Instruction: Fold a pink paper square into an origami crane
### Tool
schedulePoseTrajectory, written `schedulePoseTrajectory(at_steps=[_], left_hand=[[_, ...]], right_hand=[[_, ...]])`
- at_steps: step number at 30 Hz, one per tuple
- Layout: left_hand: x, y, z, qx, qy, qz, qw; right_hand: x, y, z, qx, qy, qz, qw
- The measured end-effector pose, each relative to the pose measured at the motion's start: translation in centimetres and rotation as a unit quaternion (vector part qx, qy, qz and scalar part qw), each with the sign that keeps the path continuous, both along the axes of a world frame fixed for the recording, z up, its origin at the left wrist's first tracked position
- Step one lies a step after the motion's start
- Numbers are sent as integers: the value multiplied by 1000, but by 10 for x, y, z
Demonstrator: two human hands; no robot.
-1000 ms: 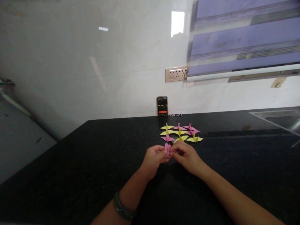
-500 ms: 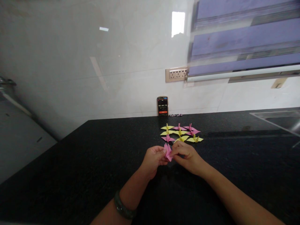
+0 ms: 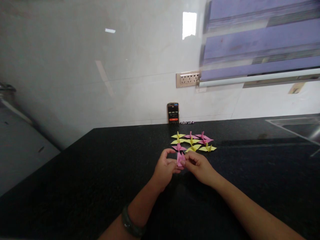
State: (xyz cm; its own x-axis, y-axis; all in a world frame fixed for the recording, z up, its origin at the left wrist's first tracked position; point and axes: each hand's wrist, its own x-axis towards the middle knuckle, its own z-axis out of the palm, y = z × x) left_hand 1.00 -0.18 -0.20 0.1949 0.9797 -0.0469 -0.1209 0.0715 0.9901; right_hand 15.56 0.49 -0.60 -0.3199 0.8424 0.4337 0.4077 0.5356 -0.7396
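A small pink folded paper (image 3: 180, 159), with pointed tips standing up, is held between my two hands above the dark counter. My right hand (image 3: 202, 167) pinches its right side with thumb and index finger. On the left side, my left hand (image 3: 163, 170) has its thumb at the paper's edge and its lower fingers beneath it, while the index finger is raised off the paper. Just beyond the hands are several finished paper cranes in rows, among them a pink crane (image 3: 179, 147), a yellow crane (image 3: 193, 148) and another yellow crane (image 3: 208, 148).
A phone (image 3: 173, 113) showing a timer leans on the wall, with a patterned slim object (image 3: 187, 122) beside it. The black counter (image 3: 105, 173) extends around my hands. At the right is a metal sink edge (image 3: 287, 128); a socket (image 3: 188, 79) is on the wall.
The left index finger has lifted away from the pink paper. The paper has turned more upright, and the right fingers have shifted their pinch on it.
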Motion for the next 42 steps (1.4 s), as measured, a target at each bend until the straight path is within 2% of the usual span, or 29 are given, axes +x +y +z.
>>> schedulePoseTrajectory(at_steps=[4, 7, 12, 15, 20, 23, 26, 31, 35, 38, 42], left_hand=[[0, -2, 1, 15, 23, -22, 999], [-1, -1, 1, 6, 7, -13, 1000], [-1, -1, 2, -9, -17, -6, 1000], [-1, -2, 1, -5, -20, -3, 1000], [-1, -2, -1, -1, -42, -14, 999], [-1, -2, -2, 1, -53, -15, 998], [-2, -2, -1, 4, -61, -21, 998], [-3, -1, -2, 20, -26, -12, 999], [-3, 1, -1, 36, -40, -9, 999], [-2, 1, 0, 36, -33, -3, 999], [0, 1, 2, 47, -14, 12, 999]], right_hand=[[2, 1, 0, -19, 16, 6, 1000], [2, -1, 2, -41, 57, 20, 997], [-1, -1, 1, -139, 131, 47, 980], [-1, 0, -1, -174, 164, 60, 969], [1, -2, 1, -160, 181, 90, 966], [3, -2, 4, -178, 198, 103, 958], [2, -3, 5, -209, 221, 92, 948], [-3, -4, 3, -208, 217, 79, 951], [-5, -1, -2, -216, 256, 55, 941], [-5, 0, -3, -242, 224, 59, 942], [-3, -1, -2, -224, 187, 35, 956]])
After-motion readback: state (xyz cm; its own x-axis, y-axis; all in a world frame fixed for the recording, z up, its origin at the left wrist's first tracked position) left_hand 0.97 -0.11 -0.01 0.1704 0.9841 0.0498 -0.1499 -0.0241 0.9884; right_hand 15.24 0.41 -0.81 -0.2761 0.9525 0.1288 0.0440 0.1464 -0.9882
